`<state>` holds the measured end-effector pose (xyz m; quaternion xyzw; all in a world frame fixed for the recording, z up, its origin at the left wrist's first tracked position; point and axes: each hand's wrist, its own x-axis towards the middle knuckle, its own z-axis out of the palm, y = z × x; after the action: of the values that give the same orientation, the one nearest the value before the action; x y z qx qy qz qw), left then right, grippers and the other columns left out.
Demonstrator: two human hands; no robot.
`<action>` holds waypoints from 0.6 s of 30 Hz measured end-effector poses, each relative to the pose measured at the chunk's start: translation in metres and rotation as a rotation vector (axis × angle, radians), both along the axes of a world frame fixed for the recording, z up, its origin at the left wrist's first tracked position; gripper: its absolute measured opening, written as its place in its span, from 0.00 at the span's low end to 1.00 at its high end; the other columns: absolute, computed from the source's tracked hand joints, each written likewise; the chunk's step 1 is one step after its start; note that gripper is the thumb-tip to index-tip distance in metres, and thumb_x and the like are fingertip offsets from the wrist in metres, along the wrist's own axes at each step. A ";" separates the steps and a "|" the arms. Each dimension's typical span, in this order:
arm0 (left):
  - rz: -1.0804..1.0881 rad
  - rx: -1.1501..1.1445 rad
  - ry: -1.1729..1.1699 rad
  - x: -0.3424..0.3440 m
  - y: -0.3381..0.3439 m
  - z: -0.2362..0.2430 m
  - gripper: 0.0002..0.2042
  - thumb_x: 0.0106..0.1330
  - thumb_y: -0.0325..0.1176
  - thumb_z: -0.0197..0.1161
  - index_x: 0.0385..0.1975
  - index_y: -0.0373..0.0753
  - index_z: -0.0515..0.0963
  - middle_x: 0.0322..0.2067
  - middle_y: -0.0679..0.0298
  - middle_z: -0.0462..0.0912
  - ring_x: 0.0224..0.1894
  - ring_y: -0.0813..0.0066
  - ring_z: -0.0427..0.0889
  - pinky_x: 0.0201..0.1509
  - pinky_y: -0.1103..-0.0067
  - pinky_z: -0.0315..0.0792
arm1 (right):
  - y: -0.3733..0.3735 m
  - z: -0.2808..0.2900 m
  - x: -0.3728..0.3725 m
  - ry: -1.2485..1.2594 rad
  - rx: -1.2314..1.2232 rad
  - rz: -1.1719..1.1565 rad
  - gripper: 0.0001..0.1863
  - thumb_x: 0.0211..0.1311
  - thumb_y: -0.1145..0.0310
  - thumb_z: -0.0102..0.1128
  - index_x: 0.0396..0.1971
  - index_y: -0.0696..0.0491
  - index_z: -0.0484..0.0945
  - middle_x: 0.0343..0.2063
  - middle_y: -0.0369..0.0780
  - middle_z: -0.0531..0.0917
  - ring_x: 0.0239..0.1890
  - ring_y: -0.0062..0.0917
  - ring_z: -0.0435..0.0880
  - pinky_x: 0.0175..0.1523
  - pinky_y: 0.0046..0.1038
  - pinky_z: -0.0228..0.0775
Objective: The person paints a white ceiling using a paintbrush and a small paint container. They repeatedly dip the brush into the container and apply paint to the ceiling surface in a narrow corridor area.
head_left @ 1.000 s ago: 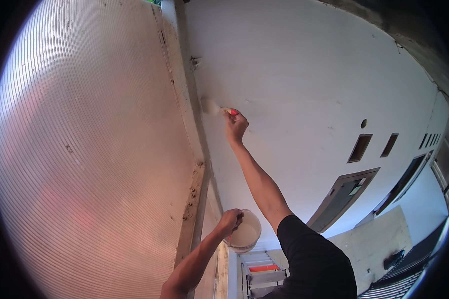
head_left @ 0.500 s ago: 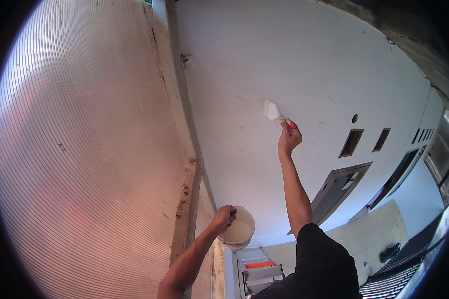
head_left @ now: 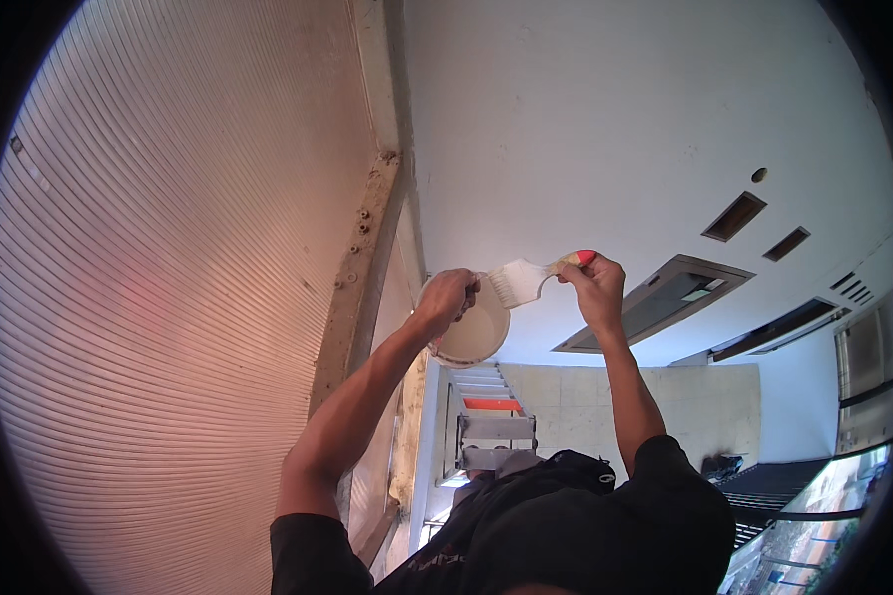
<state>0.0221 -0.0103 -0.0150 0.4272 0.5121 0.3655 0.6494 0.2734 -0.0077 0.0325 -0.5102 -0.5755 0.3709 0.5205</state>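
Left hand (head_left: 449,300): fingers clamped on the rim of the bucket (head_left: 463,364). Right hand (head_left: 599,288): fingers pinched on the brush (head_left: 519,284) handle. Brush is at the bucket's upper right edge, bristles down-left, whitened; contact with rim: can't tell. Pale liquid (head_left: 471,332) inside, so supply's not out. Ladder (head_left: 496,428) below. Wall (head_left: 615,119) beyond reads near-white with faint marks. My read: mid-job, brushing left; coated vs bare areas not distinguishable.

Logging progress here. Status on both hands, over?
Left hand holding round whitish bucket. Right hand gripping wide white red-tipped brush. Brush overlaps bucket's mouth in view; nothing visibly blocking it.
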 end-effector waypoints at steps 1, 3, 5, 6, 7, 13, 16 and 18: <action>-0.003 -0.002 -0.003 0.000 0.000 0.002 0.12 0.70 0.36 0.46 0.26 0.39 0.70 0.15 0.72 0.64 0.15 0.83 0.58 0.18 0.80 0.53 | -0.004 -0.009 -0.005 -0.028 -0.035 0.002 0.05 0.58 0.77 0.65 0.32 0.62 0.83 0.25 0.39 0.86 0.28 0.18 0.83 0.38 0.21 0.73; -0.002 -0.004 0.012 -0.001 0.001 0.004 0.11 0.70 0.35 0.45 0.26 0.39 0.70 0.16 0.72 0.65 0.15 0.83 0.58 0.18 0.80 0.53 | -0.007 -0.027 -0.016 -0.066 -0.048 -0.002 0.06 0.58 0.76 0.65 0.32 0.63 0.83 0.26 0.38 0.86 0.28 0.17 0.82 0.37 0.21 0.73; 0.006 -0.001 0.050 -0.001 -0.001 0.005 0.11 0.70 0.35 0.45 0.26 0.39 0.70 0.16 0.72 0.65 0.15 0.83 0.58 0.18 0.80 0.53 | -0.013 -0.037 -0.023 -0.053 -0.033 -0.030 0.07 0.58 0.75 0.65 0.32 0.63 0.83 0.25 0.37 0.85 0.28 0.16 0.81 0.36 0.20 0.72; 0.010 -0.008 0.048 -0.002 -0.001 0.007 0.11 0.70 0.35 0.45 0.26 0.39 0.70 0.16 0.71 0.65 0.15 0.83 0.58 0.18 0.80 0.54 | -0.014 -0.035 -0.027 -0.046 0.019 -0.069 0.06 0.57 0.74 0.66 0.32 0.62 0.84 0.24 0.37 0.85 0.26 0.15 0.80 0.33 0.20 0.70; 0.014 -0.015 0.047 -0.002 -0.001 0.008 0.11 0.70 0.34 0.45 0.26 0.39 0.70 0.16 0.71 0.65 0.15 0.83 0.58 0.18 0.80 0.54 | -0.019 -0.031 -0.029 -0.038 0.071 -0.108 0.06 0.57 0.73 0.66 0.32 0.60 0.85 0.23 0.36 0.85 0.25 0.14 0.78 0.31 0.20 0.68; 0.019 -0.030 0.048 -0.003 0.003 0.001 0.12 0.67 0.33 0.45 0.25 0.35 0.73 0.18 0.66 0.71 0.17 0.79 0.64 0.20 0.76 0.59 | -0.033 -0.004 -0.016 -0.036 0.171 -0.195 0.06 0.56 0.74 0.66 0.32 0.59 0.85 0.24 0.36 0.86 0.23 0.14 0.78 0.27 0.19 0.65; 0.026 -0.001 0.022 0.000 -0.002 0.005 0.12 0.69 0.35 0.46 0.26 0.37 0.71 0.17 0.68 0.67 0.16 0.81 0.61 0.19 0.78 0.55 | -0.039 -0.011 -0.019 -0.085 0.096 -0.141 0.06 0.55 0.75 0.66 0.31 0.61 0.85 0.24 0.37 0.86 0.24 0.15 0.79 0.30 0.20 0.68; 0.014 0.031 0.052 -0.002 -0.002 0.003 0.12 0.69 0.34 0.46 0.26 0.36 0.72 0.17 0.68 0.68 0.16 0.80 0.62 0.19 0.78 0.56 | -0.042 -0.021 -0.033 -0.133 0.014 -0.079 0.06 0.56 0.76 0.65 0.31 0.64 0.84 0.25 0.39 0.86 0.26 0.17 0.81 0.35 0.21 0.72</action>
<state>0.0202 -0.0121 -0.0121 0.4431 0.5262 0.3667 0.6263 0.2408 -0.0497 0.0119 -0.5523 -0.5910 0.3113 0.4988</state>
